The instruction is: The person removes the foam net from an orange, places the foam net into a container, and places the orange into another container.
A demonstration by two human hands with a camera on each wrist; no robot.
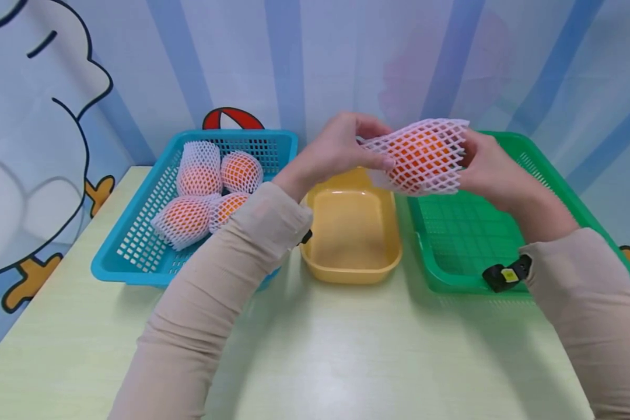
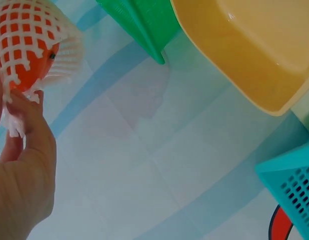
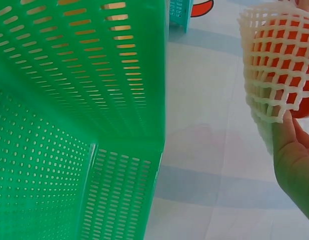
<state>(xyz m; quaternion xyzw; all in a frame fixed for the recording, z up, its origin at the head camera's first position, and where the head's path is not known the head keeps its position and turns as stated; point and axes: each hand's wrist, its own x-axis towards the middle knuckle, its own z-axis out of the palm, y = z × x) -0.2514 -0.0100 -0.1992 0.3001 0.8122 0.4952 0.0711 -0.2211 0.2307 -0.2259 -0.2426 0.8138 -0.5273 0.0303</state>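
Above the yellow bin and the green basket's near-left side, both hands hold up one round orange-red fruit [image 1: 422, 154] in a white foam net sleeve [image 1: 454, 181]. My left hand [image 1: 341, 143] grips the sleeve's gathered left end, with the thumb against the fruit's side. At the sleeve's wider right end, my right hand [image 1: 490, 166] pinches the netting; in the right wrist view its thumb presses on the mesh edge. A dark spot shows on the fruit's bare part in the left wrist view. Some fingertips are hidden behind the sleeve.
A blue basket [image 1: 110, 265] at left holds several netted orange fruits [image 1: 186, 219]. The yellow bin [image 1: 352, 277] stands in the middle, and the green basket [image 1: 436, 280] at right. All are on a pale table [image 1: 336, 361] before a striped backdrop.
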